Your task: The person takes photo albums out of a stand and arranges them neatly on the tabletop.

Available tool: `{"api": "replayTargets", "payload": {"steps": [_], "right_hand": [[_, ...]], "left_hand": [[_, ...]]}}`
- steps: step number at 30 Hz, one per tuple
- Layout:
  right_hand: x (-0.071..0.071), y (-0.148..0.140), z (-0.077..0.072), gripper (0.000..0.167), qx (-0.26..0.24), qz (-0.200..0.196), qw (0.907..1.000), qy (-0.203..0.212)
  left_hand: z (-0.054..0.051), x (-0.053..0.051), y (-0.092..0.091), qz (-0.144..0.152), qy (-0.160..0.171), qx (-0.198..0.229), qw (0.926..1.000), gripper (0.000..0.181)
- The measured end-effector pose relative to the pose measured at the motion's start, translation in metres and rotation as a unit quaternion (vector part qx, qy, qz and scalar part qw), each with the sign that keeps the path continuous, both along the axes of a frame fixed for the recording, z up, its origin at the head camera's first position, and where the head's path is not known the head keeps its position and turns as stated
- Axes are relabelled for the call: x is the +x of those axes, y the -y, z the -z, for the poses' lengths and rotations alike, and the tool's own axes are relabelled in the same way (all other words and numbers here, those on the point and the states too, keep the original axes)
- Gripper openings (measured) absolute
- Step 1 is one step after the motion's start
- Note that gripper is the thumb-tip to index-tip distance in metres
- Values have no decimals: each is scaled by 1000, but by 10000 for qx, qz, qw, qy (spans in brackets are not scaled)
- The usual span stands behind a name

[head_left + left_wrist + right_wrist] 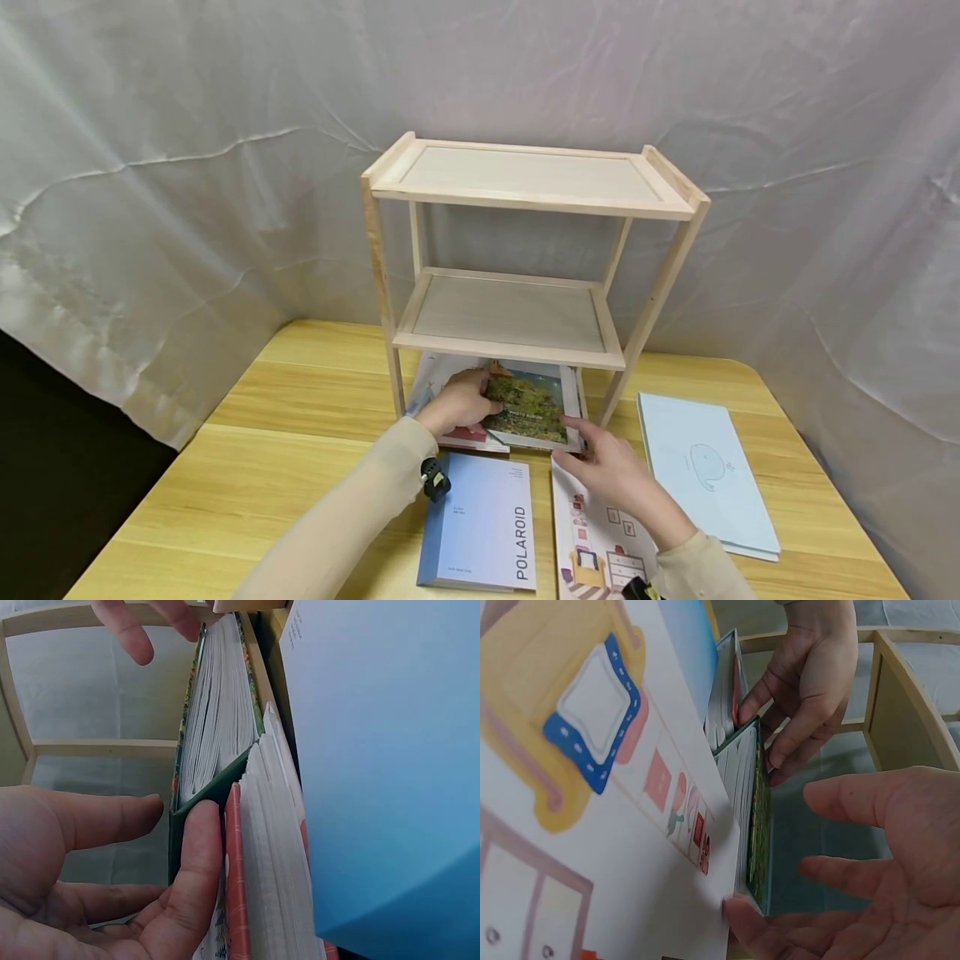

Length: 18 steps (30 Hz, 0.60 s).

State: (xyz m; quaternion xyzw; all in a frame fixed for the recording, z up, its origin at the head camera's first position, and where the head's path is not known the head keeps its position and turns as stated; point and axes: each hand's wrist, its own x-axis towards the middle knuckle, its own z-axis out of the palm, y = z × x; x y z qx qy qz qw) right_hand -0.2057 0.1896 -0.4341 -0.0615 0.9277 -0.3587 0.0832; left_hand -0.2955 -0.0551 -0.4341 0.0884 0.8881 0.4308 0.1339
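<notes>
A photo album [528, 404] with a leafy green picture cover lies flat on other books under the lower shelf. My left hand [459, 404] is at its left edge; in the left wrist view one finger touches the album's dark green spine [217, 784], while another fingertip hovers just off the cover. My right hand [611, 467] is at the album's right front corner, fingers spread and fairly straight. One fingertip touches the corner in the right wrist view; the others stand apart from the cover. Left of the album lies a red-edged book [238, 877], partly covered by my left hand.
A pale wooden two-tier shelf [510, 312] stands over the album. In front lie a blue POLAROID book [480, 525] and a white illustrated book [600, 546], partly beneath my right arm. A light blue whale-cover book [708, 462] lies on the right. Grey curtain [225, 208] hangs behind.
</notes>
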Motion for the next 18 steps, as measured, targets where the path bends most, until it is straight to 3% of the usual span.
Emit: {"api": "replayTargets", "payload": {"steps": [4,12,18], "right_hand": [[-2,0,1,70,43,-33,10000,50],[-2,-1,1,70,-57,-82,9999,55],[-1,-1,0,67,-139,-129,9998,54]], "left_hand": [[1,-1,0,9,-31,20,10000,38],[3,-1,1,11,173,407,9990,59],[2,0,1,18,408,743,9964,55]]}}
